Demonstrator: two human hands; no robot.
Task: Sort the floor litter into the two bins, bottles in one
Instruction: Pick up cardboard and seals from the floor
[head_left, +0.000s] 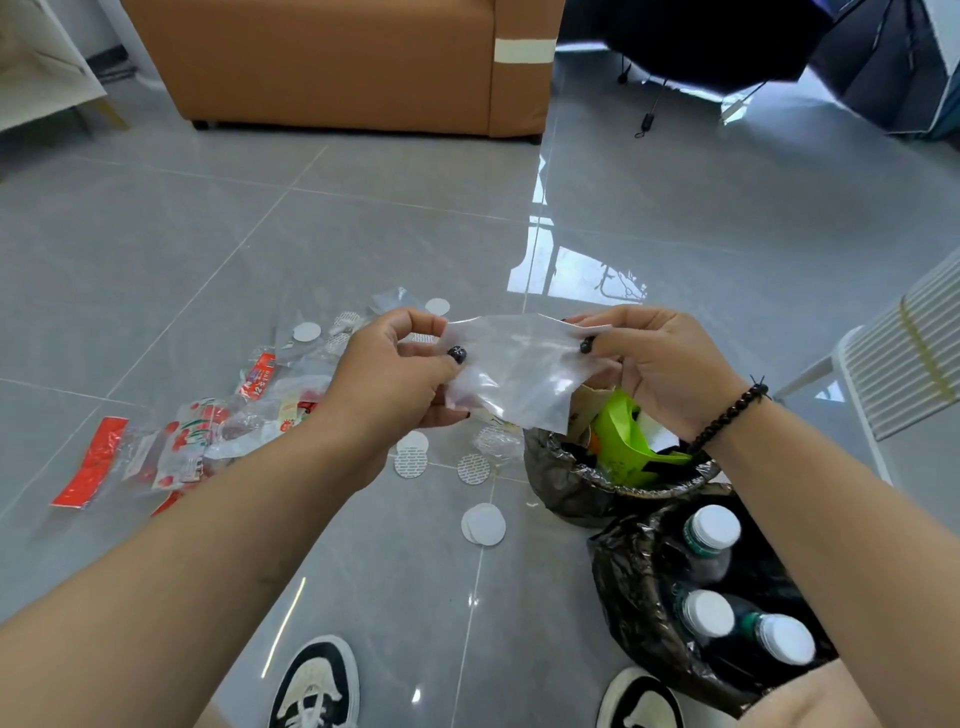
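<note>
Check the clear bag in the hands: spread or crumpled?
Spread. The left hand and right hand pinch opposite edges of the clear bag, stretching it flat.

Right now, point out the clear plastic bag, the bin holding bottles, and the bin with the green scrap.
clear plastic bag (519, 369), head view, middle of the sheet held between both hands.
bin holding bottles (623, 587), head view, its black liner's left wall.
bin with the green scrap (561, 478), head view, its liner's left rim.
</note>
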